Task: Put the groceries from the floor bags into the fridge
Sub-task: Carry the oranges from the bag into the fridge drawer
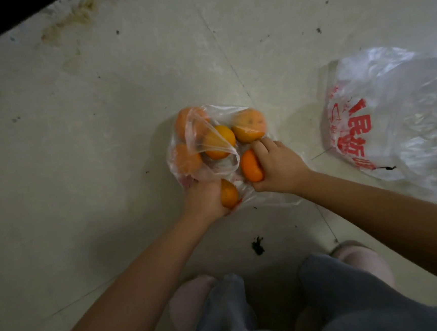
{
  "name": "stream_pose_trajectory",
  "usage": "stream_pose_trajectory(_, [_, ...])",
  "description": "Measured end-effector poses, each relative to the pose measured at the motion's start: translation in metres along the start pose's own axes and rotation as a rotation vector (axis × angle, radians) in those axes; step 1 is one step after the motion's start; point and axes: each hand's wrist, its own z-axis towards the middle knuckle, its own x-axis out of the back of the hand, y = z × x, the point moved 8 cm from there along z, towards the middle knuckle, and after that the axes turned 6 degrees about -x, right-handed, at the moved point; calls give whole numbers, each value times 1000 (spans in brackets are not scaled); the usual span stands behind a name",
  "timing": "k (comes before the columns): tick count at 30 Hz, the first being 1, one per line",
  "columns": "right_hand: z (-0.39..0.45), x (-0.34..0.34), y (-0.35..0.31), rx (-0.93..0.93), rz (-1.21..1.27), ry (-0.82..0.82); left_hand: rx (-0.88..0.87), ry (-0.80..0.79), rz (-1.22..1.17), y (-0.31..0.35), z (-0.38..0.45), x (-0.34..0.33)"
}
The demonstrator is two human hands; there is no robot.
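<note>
A person crouches over a clear plastic bag of oranges (205,145) lying open on the pale tiled floor (78,151), both bare arms reaching down and forward from the near edge of the scene. The left hand (204,201) curls its fingers round one orange (229,193) at the bag's near edge, and the right hand (278,166) cups another orange (250,165) just to the right of it, fingers wrapped over the top. Four more oranges sit bunched inside the thin film. The fruit looks firm, round and moderately heavy, likely to roll if released on the floor, so a full-palm hold round each one seems the safest; the bag itself is flimsy and slippery and would probably stretch or tear if lifted by a single fold with all the fruit inside. A second, larger white plastic bag with red print (393,123) rests well apart on the right. Grey trouser legs and pale slippers show at the near edge. No fridge is visible.
</note>
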Motion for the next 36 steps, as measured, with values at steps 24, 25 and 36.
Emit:
stream_pose_trajectory(24, [-52,69,25,-87,293,-22,-20,-54,-142,60,-41,64])
stream_pose_trajectory(25, [-65,86,19,-92,314,-3,-21,-47,-161,73,-49,80])
stream_pose_trajectory(36, [-283,329,11,-283,724,208,5,15,-245,274,-175,301])
